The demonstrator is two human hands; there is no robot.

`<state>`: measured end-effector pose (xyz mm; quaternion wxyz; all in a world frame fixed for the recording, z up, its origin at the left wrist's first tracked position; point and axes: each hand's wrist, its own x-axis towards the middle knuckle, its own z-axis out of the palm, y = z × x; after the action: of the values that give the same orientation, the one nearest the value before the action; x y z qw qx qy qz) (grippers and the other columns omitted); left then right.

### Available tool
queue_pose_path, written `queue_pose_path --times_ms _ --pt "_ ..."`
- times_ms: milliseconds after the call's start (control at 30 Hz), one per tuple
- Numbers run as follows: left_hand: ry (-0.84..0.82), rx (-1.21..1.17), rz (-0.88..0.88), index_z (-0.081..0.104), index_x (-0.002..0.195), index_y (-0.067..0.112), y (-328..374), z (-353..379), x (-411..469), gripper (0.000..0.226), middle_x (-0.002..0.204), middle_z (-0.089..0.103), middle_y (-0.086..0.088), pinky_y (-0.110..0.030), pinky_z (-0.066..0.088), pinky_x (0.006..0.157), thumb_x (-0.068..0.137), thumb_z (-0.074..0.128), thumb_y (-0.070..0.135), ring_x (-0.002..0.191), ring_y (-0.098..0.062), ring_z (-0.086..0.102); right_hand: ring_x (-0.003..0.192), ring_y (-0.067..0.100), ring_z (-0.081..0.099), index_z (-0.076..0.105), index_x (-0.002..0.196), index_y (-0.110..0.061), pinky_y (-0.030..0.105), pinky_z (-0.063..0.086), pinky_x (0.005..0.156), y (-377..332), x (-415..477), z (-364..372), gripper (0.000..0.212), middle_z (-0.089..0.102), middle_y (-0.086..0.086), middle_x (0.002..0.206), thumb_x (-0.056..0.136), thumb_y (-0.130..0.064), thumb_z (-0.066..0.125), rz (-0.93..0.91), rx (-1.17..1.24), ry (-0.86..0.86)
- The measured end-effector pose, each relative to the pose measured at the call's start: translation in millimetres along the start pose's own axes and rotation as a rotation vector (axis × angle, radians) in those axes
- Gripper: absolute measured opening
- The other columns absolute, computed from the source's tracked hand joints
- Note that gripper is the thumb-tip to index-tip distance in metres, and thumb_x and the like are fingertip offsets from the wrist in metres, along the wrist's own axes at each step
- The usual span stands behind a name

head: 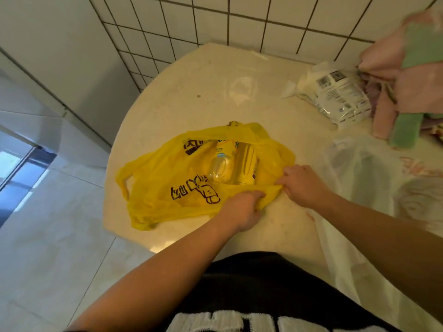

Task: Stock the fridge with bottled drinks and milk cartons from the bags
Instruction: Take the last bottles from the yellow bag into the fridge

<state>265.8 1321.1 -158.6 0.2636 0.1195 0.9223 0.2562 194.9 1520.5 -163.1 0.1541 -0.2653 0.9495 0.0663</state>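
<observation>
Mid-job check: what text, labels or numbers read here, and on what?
Nothing is clear enough to quote.
On the yellow bag: black characters, creased, skewed, unreadable.
On the bottle label inside it: blurred.
On the white packet: codes and fine print, too small.
On the white bag: faint pink print, blurred.
On the shirt: white letters, cut off.

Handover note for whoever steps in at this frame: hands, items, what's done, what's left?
The left hand grips the near rim of the yellow bag; the right hand pinches the same rim beside it.
The bag lies on the counter with a clear bottle and a yellow bottle inside.
A translucent white bag lies to its right, no hand on it.
Nothing is out yet. Left: open the bag, lift out the drinks, stock the fridge.
</observation>
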Motion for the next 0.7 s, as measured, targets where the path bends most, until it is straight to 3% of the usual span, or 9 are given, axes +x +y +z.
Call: queue_pose_path --times_ms 100,167,300,367,433,500,600,700 --pt "-0.084 -0.023 0.015 0.043 0.147 0.020 -2.8 3.7 -2.1 0.056 0.150 0.046 -0.007 -0.035 0.038 0.110 0.096 0.058 0.038 0.136 -0.026 0.044 0.122 0.021 0.049 0.057 0.130 -0.039 0.040 0.022 0.107 0.0 -6.4 10.5 0.037 0.054 -0.001 0.126 0.096 -0.037 0.042 0.039 -0.007 -0.133" --pt "-0.012 -0.068 0.041 0.052 0.141 0.019 -7.1 0.8 -5.8 0.050 0.143 0.053 -0.006 -0.032 0.040 0.107 0.094 0.060 0.034 0.130 -0.024 0.050 0.120 0.020 0.052 0.061 0.124 -0.036 0.045 0.015 0.112 -3.9 -4.9 11.9 0.039 0.059 -0.002 0.124 0.095 -0.046 0.037 0.101 0.008 -0.132" --pt "0.341 -0.213 -0.038 0.065 0.121 0.018 -26.4 -22.3 -6.6 0.030 0.121 0.061 -0.004 -0.029 0.042 0.098 0.091 0.064 0.022 0.114 -0.021 0.056 0.097 0.028 0.062 0.068 0.095 -0.024 0.045 0.028 0.100 -14.0 4.3 0.5 0.047 0.069 0.002 0.096 0.090 -0.055 0.033 0.247 0.079 0.192" --pt "0.514 -0.263 -0.145 0.064 0.119 0.016 -36.6 -39.8 -2.7 0.029 0.123 0.057 -0.008 -0.029 0.040 0.097 0.090 0.065 0.020 0.113 -0.023 0.055 0.091 0.032 0.063 0.069 0.095 -0.019 0.044 0.039 0.088 -22.6 11.2 -8.1 0.043 0.066 0.005 0.093 0.086 -0.047 0.038 0.155 0.156 0.372" --pt "0.554 -0.266 -0.228 0.062 0.123 0.015 -46.4 -53.5 6.4 0.035 0.129 0.052 -0.011 -0.028 0.037 0.100 0.089 0.068 0.021 0.119 -0.025 0.051 0.093 0.033 0.062 0.069 0.101 -0.017 0.043 0.047 0.080 -33.5 22.0 -16.2 0.032 0.064 0.006 0.098 0.082 -0.033 0.049 -0.015 0.211 0.453" --pt "0.493 -0.266 -0.294 0.057 0.129 0.015 -57.0 -59.0 19.9 0.045 0.134 0.049 -0.012 -0.032 0.036 0.104 0.087 0.071 0.025 0.125 -0.026 0.047 0.107 0.032 0.057 0.067 0.112 -0.019 0.044 0.045 0.086 -44.9 33.6 -21.4 0.034 0.062 0.005 0.114 0.079 -0.021 0.059 -0.125 0.234 0.354" --pt "0.407 -0.295 -0.368 0.049 0.137 0.016 -68.7 -59.1 36.1 0.064 0.138 0.050 -0.011 -0.036 0.037 0.106 0.082 0.077 0.034 0.130 -0.027 0.044 0.133 0.027 0.038 0.054 0.132 -0.028 0.043 0.032 0.102 -51.7 44.2 -25.2 0.051 0.043 -0.001 0.144 0.083 -0.017 0.060 -0.130 0.159 0.135" --pt "0.336 -0.410 -0.469 0.038 0.143 0.014 -72.6 -54.8 43.9 0.086 0.138 0.051 -0.011 -0.043 0.044 0.104 0.075 0.082 0.041 0.128 -0.028 0.049 0.136 0.026 0.033 0.050 0.133 -0.032 0.045 0.022 0.110 -53.7 51.0 -33.6 0.053 0.038 -0.004 0.148 0.084 -0.015 0.057 -0.152 0.017 0.121"
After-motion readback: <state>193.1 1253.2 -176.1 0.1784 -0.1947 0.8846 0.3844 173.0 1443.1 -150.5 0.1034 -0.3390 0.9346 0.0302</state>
